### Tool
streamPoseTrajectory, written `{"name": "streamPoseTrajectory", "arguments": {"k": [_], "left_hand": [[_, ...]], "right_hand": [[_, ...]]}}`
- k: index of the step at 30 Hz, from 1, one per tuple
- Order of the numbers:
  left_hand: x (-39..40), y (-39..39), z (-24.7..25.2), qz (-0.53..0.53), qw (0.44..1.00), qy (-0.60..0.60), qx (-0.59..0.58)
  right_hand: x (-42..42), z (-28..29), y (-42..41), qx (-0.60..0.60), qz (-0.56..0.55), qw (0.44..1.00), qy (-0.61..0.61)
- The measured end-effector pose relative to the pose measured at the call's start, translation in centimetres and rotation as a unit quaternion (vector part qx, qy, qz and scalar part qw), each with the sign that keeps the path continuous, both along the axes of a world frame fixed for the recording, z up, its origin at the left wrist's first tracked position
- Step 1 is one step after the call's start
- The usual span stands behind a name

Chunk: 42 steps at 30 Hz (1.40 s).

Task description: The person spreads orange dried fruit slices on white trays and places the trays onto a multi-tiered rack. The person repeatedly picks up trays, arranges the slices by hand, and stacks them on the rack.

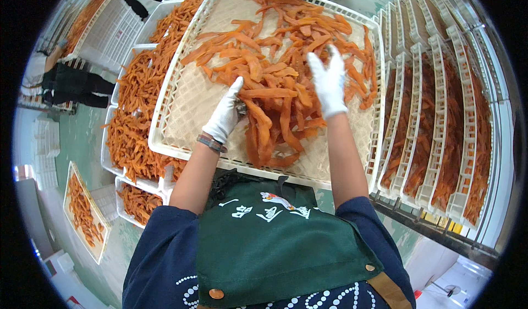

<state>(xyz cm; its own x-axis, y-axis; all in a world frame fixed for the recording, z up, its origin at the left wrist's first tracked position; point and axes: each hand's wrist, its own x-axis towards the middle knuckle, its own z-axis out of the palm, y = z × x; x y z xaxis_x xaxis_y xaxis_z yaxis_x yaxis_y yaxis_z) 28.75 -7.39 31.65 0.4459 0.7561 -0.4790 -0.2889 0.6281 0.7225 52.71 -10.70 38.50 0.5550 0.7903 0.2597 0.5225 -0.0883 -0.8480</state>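
A pile of soft orange strips, which look like dried sweet potato, lies on a white plastic mesh tray in front of me. Both hands wear white gloves with dark patches on the palm side. My left hand grips the near left side of the pile, its thumb up against the strips and its fingers partly hidden beneath them. At the pile's right side, my right hand touches strips with thumb and fingers spread. Several strips hang in a thick bunch toward the tray's near edge.
White crates heaped with similar strips line the left. Stacked loaded trays fill a metal rack at right. A tilted tray with shorter pieces is at lower left. Another person in dark trousers stands at far left.
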Motion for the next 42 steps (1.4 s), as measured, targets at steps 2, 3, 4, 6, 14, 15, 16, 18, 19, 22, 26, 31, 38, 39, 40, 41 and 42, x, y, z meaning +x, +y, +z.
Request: {"name": "streamPoseTrajectory", "arguments": {"k": [2,3,4,6,14,15,16,18,19,22,26,31,38,39,40,41,42], "left_hand": [[0.2,1.0,1.0,-0.024,0.999,-0.011,0.019],[0.3,1.6,1.4,-0.034,0.999,-0.005,0.009],[0.4,2.0,1.7,-0.057,0.998,-0.004,-0.005],[0.8,2.5,1.5,-0.026,1.0,-0.016,-0.005],[0.9,0.8,0.5,0.011,0.995,0.036,0.088],[0.9,0.5,1.0,0.01,0.993,0.051,0.109],[0.9,0.2,1.5,0.013,0.988,0.068,0.136],[1.4,-0.6,2.6,0.033,0.981,0.092,0.169],[1.7,-1.0,3.1,0.041,0.977,0.093,0.185],[2.5,-1.7,4.2,0.047,0.972,0.123,0.195],[3.1,-2.4,4.8,0.052,0.954,0.175,0.238],[3.4,-1.7,2.0,0.065,0.951,0.185,0.237],[3.6,0.9,-6.0,0.055,0.979,-0.151,0.127],[3.2,0.9,-6.3,0.039,0.967,-0.233,0.094],[3.3,0.5,-6.5,0.046,0.974,0.06,0.213],[2.7,0.2,-6.3,0.05,0.927,0.216,0.302],[2.4,-0.5,-6.0,0.056,0.892,0.314,0.32]], "right_hand": [[-0.7,-1.5,0.9,-0.191,0.047,0.975,0.099],[-1.5,-2.5,0.5,-0.308,0.055,0.947,-0.066],[-1.7,-3.1,-0.1,-0.247,0.078,0.965,-0.038],[-2.3,-4.1,-1.9,-0.182,0.092,0.979,-0.022],[-6.5,-7.0,-8.7,0.0,0.05,0.994,-0.095],[-6.6,-7.5,-8.8,0.012,0.04,0.995,-0.095],[-6.6,-8.0,-8.7,0.023,0.033,0.995,-0.095],[-6.1,-9.0,-8.5,0.056,0.029,0.993,-0.098],[-5.8,-9.4,-8.4,0.074,0.035,0.992,-0.1],[-5.5,-10.6,-8.2,0.107,0.024,0.994,-0.011],[-6.1,-10.1,-7.9,0.119,-0.03,0.989,0.083],[-6.6,-3.6,-7.1,0.175,-0.056,0.983,-0.017],[-12.3,2.7,4.6,0.05,0.253,0.912,-0.319],[-13.1,2.4,6.4,-0.071,0.287,0.878,-0.375],[-13.7,2.0,7.7,-0.168,0.305,0.825,-0.444],[-14.1,1.5,8.4,-0.261,0.314,0.763,-0.502],[-14.7,1.2,9.8,-0.403,0.316,0.733,-0.448]]}}
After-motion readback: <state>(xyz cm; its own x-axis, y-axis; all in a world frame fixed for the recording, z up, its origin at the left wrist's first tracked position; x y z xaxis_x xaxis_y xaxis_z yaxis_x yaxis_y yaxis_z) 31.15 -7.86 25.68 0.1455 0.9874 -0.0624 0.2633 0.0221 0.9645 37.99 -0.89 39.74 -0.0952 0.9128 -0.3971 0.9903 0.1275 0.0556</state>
